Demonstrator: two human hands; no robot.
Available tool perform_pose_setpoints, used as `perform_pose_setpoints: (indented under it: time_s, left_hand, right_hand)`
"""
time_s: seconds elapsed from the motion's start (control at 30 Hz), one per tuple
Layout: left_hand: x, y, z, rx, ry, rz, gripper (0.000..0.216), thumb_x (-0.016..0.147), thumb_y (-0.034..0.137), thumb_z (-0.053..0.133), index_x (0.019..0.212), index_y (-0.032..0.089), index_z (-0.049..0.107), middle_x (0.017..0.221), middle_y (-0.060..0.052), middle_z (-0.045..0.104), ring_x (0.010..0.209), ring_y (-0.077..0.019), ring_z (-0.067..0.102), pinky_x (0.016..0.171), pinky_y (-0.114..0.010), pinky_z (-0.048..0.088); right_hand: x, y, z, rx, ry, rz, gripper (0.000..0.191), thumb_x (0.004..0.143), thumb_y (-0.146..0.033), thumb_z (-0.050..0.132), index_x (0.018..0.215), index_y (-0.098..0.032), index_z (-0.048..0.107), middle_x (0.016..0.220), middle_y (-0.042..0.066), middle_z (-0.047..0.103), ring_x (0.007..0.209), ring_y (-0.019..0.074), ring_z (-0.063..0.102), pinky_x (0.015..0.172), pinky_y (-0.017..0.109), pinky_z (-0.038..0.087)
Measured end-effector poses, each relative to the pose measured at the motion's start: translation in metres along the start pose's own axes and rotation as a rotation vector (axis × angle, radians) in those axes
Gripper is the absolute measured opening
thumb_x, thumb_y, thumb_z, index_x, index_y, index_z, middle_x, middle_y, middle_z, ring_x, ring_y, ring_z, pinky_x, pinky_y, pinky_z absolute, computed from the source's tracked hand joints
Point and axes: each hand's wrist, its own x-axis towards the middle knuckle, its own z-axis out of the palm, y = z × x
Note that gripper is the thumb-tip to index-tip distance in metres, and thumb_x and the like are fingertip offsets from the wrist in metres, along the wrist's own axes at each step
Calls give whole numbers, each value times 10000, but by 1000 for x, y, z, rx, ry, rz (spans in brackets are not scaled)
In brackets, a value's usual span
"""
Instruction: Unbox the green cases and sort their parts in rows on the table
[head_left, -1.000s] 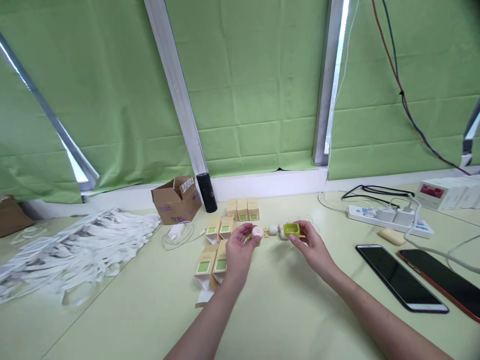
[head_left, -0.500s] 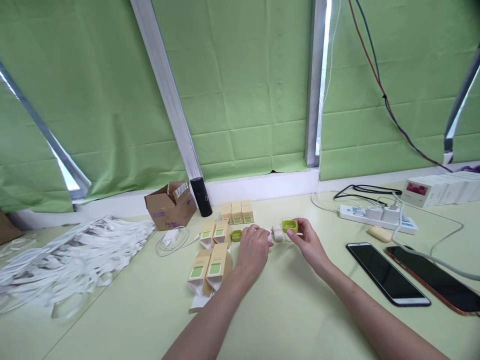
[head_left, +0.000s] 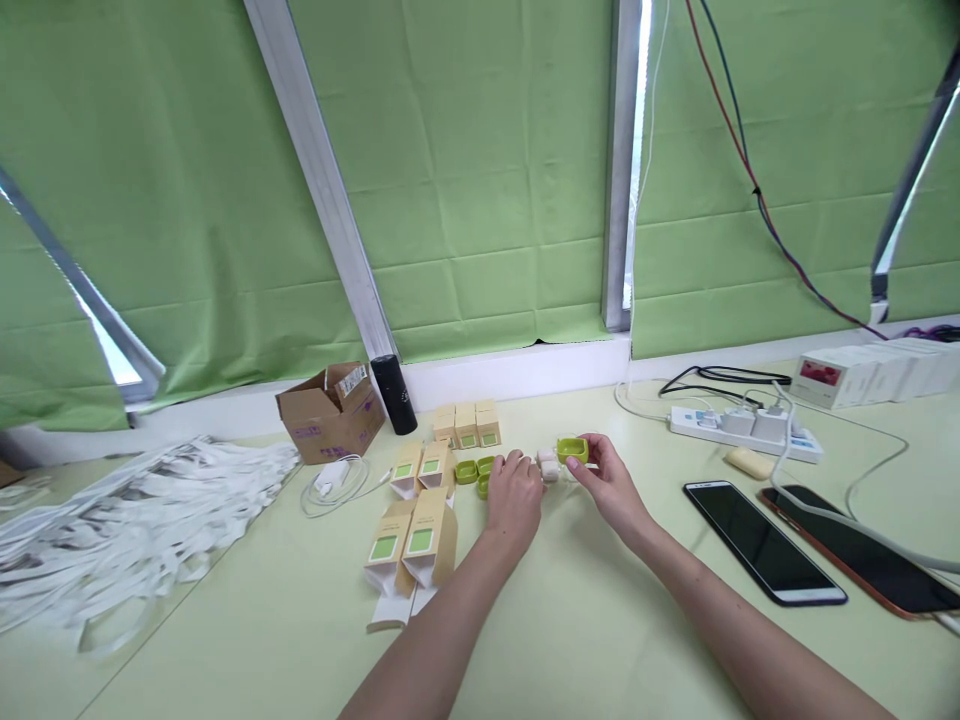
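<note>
Pinching a squarish green cup [head_left: 572,447], the right hand [head_left: 609,478] has rounded pale-pink pieces [head_left: 550,467] leftward, nearer the left hand [head_left: 514,497], whose grip is hidden.

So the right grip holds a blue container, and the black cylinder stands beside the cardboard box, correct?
Not blue: the head view shows the right grip holds a green container. The black cylinder does stand beside the cardboard box.

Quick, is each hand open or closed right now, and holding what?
Left hand: curled downward; its grip cannot be told.
Right hand: closed on a small green container.
</note>
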Motion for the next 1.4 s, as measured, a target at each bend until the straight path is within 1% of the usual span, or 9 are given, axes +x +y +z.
perform_pose_setpoints:
  time_s: [0.2,0.43,0.73,0.87,1.1,1.2,1.3,1.33,1.4]
  left_hand:
    - [4,-2,2,33,-16,13,114,935,111,604,973,167,696,1007,-142,733,1123,-309,564,910,-455,386]
    - [7,-2,3,70,-33,-16,146,946,99,577,1010,153,696,1027,-152,736,1142,-321,571,951,-473,384]
    - [7,-4,4,83,-64,-53,180,956,153,581,1108,172,675,1213,-155,716,1268,-332,528,1033,-491,360]
    - [9,-5,7,74,-91,-72,235,955,120,540,1147,161,670,1304,-159,686,1308,-326,514,1065,-491,349]
    - [10,-4,4,38,-116,-98,285,975,158,474,1196,143,654,1336,-175,666,1366,-339,469,1100,-516,343]
    - [11,-1,-1,15,-112,-111,327,969,243,512,1261,144,619,1444,-180,597,1436,-356,396,1152,-548,302]
    - [15,2,-4,-51,-159,-89,475,940,326,570,1387,167,542,1585,-165,467,1512,-376,288,1195,-608,242]
    - [17,2,-4,-73,-183,-76,496,929,328,583,1400,181,534,1607,-155,440,1527,-379,261,1203,-625,226]
    - [21,3,-2,-92,-216,-57,442,921,304,590,1351,203,579,1607,-137,444,1541,-379,235,1208,-642,213]
  right_hand:
    - [0,0,2,-1,1,-13,531,797,-665,690,1085,-245,538,1097,103,706,1013,280,673,791,400,537]
    - [0,0,2,16,1,-6,520,794,-632,705,1090,-238,539,1094,106,709,1014,285,670,800,413,532]
    - [0,4,3,21,3,-2,532,790,-620,714,1109,-230,543,1117,112,703,1037,290,669,810,416,531]
    - [0,2,2,20,10,4,536,775,-636,727,1083,-235,549,1102,110,715,1024,294,672,791,409,527]
    - [0,2,2,46,11,9,535,765,-648,744,1068,-249,558,1079,96,723,1006,289,668,786,402,515]
    - [1,2,2,50,13,9,542,765,-660,744,1068,-249,562,1080,91,713,1009,282,661,792,400,512]
    - [2,3,1,72,21,11,569,749,-678,757,1063,-246,561,1080,92,705,1019,282,653,800,401,515]
    - [3,4,0,84,23,12,577,744,-684,762,1061,-245,561,1079,92,704,1018,282,652,801,403,519]
    - [4,5,-1,110,28,15,585,739,-690,770,1059,-246,563,1075,92,705,1010,280,653,799,405,528]
